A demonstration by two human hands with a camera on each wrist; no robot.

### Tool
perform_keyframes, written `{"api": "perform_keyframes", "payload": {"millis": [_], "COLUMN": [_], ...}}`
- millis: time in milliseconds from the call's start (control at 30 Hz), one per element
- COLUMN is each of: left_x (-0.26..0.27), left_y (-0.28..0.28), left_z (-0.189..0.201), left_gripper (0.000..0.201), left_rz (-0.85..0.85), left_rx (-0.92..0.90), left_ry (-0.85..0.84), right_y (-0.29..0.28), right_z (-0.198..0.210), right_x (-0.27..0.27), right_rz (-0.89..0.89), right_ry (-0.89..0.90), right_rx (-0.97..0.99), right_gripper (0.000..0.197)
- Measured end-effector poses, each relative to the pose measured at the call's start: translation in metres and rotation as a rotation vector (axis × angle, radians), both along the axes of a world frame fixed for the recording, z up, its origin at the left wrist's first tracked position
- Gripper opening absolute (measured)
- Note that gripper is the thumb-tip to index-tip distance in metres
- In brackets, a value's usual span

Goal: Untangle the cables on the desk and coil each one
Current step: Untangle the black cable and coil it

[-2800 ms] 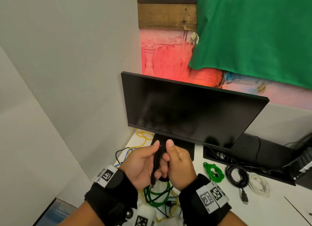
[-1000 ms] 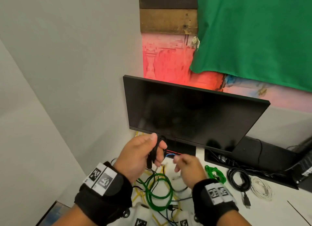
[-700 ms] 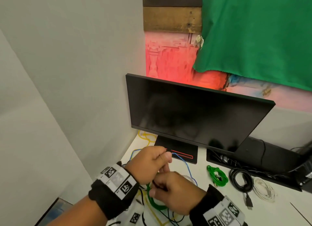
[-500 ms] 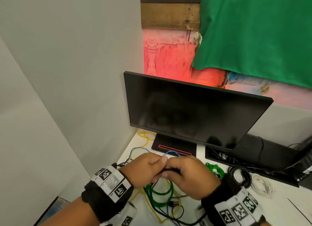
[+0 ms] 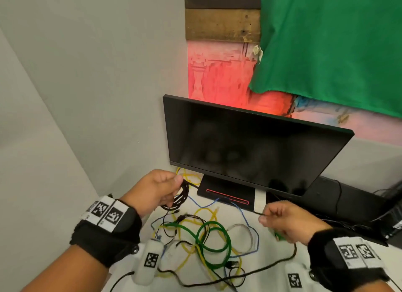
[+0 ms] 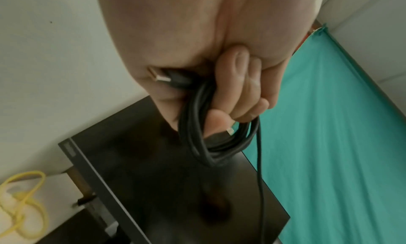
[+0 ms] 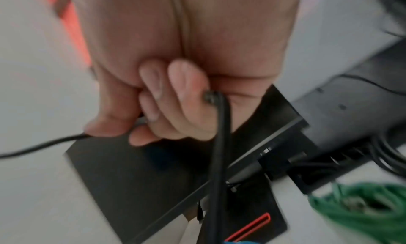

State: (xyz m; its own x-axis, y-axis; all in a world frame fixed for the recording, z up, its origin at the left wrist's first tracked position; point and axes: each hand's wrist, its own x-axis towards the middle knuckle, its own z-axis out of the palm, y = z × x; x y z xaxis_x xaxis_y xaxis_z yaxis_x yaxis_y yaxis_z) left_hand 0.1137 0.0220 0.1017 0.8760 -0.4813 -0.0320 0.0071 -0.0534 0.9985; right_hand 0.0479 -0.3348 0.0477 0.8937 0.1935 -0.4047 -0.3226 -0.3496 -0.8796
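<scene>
left hand grips the black cable coil, right hand pinches its loose end

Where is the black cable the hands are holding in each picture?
Head: black cable coiled in the left hand, centre-left.
Left wrist: coil hangs from the fingers, centre.
Right wrist: a strand runs down from the right hand.
Shared landmark: the monitor.

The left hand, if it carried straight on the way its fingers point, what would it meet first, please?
Most likely the monitor: the left hand, gripping the coiled black cable, points at its lower edge above the stand. Depth is unclear.
</scene>
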Motion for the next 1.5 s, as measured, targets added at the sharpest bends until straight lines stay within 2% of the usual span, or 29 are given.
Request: {"api": "perform_keyframes", "payload": {"millis": [33, 100, 167, 233, 367, 400, 433, 533, 567, 600, 633, 700, 767, 800, 900, 967, 1033, 1100, 1133, 1200, 1267, 1333, 1400, 1500], "left_x": [-0.001, -0.007, -0.013, -0.016, -0.013, -0.012, -0.012, -0.015, -0.017, -0.018, -0.019, -0.02, -0.022, -0.023, -0.021, -0.017, -0.013, -0.013, -0.015, -0.019, -0.022, -0.022, -0.022, -0.024], "left_y": [0.0, -0.006, -0.017, -0.027, -0.027, -0.024, -0.022, -0.022, -0.024, -0.028, -0.032, -0.041, -0.048, -0.05, -0.049, -0.039, -0.03, -0.028, -0.03, -0.039, -0.049, -0.056, -0.058, -0.054], "left_z": [0.002, 0.001, -0.003, -0.005, -0.002, -0.001, 0.0, -0.003, -0.004, -0.005, -0.006, -0.006, -0.006, -0.006, -0.004, 0.0, 0.002, 0.003, 0.001, -0.002, -0.006, -0.012, -0.018, -0.027], "left_gripper": [0.041, 0.043, 0.041, 0.039, 0.038, 0.039, 0.039, 0.04, 0.04, 0.04, 0.04, 0.039, 0.039, 0.039, 0.04, 0.042, 0.046, 0.052, 0.052, 0.044, 0.038, 0.035, 0.038, 0.038], "left_rz": [-0.025, -0.064, -0.056, -0.034, -0.002, 0.009, 0.016, 0.014, 0.01, 0.006, 0.003, 0.0, -0.013, -0.022, -0.011, 0.037, 0.086, 0.113, 0.12, 0.119, 0.113, 0.111, 0.058, -0.039], "left_rx": [-0.01, -0.018, -0.074, -0.161, -0.287, -0.296, -0.289, -0.233, -0.228, -0.232, -0.238, -0.235, -0.234, -0.242, -0.304, -0.373, -0.423, -0.454, -0.47, -0.478, -0.398, -0.211, 0.055, 0.318], "left_ry": [0.024, 0.084, 0.157, 0.217, 0.262, 0.267, 0.266, 0.273, 0.289, 0.302, 0.309, 0.31, 0.313, 0.315, 0.324, 0.345, 0.345, 0.347, 0.351, 0.319, 0.213, 0.026, -0.181, -0.317], "right_y": [-0.005, -0.007, 0.003, 0.017, 0.015, 0.009, 0.005, 0.005, 0.013, 0.022, 0.033, 0.059, 0.089, 0.102, 0.118, 0.109, 0.095, 0.09, 0.093, 0.106, 0.126, 0.145, 0.154, 0.155], "right_z": [-0.005, -0.017, -0.027, -0.036, -0.05, -0.049, -0.046, -0.036, -0.031, -0.027, -0.024, -0.018, -0.014, -0.016, -0.025, -0.034, -0.039, -0.043, -0.042, -0.043, -0.038, -0.029, -0.017, 0.004], "right_x": [0.003, 0.008, 0.014, 0.018, 0.014, 0.01, 0.008, 0.01, 0.012, 0.012, 0.011, 0.006, 0.002, 0.002, 0.003, 0.003, 0.003, 0.003, 0.002, -0.002, -0.009, -0.018, -0.025, -0.031], "right_rz": [-0.09, -0.286, -0.371, -0.42, -0.466, -0.449, -0.448, -0.415, -0.423, -0.428, -0.424, -0.326, -0.181, -0.123, -0.073, -0.175, -0.377, -0.519, -0.52, -0.331, -0.017, 0.204, 0.256, 0.192], "right_ry": [-0.059, -0.14, -0.192, -0.14, 0.08, 0.104, 0.089, -0.029, -0.045, -0.103, -0.204, -0.446, -0.545, -0.553, -0.433, -0.343, -0.325, -0.354, -0.36, -0.347, -0.36, -0.489, -0.623, -0.646], "right_rx": [-0.115, -0.136, -0.266, -0.306, 0.164, 0.204, 0.129, -0.514, -0.681, -0.762, -0.749, -0.565, -0.367, -0.283, -0.076, 0.058, 0.147, 0.134, 0.037, -0.213, -0.404, -0.542, -0.548, -0.354], "right_gripper": [0.034, 0.04, 0.041, 0.043, 0.042, 0.041, 0.042, 0.044, 0.04, 0.038, 0.042, 0.058, 0.062, 0.054, 0.008, 0.017, 0.022, 0.025, 0.024, 0.018, 0.021, 0.028, 0.029, 0.024]}}
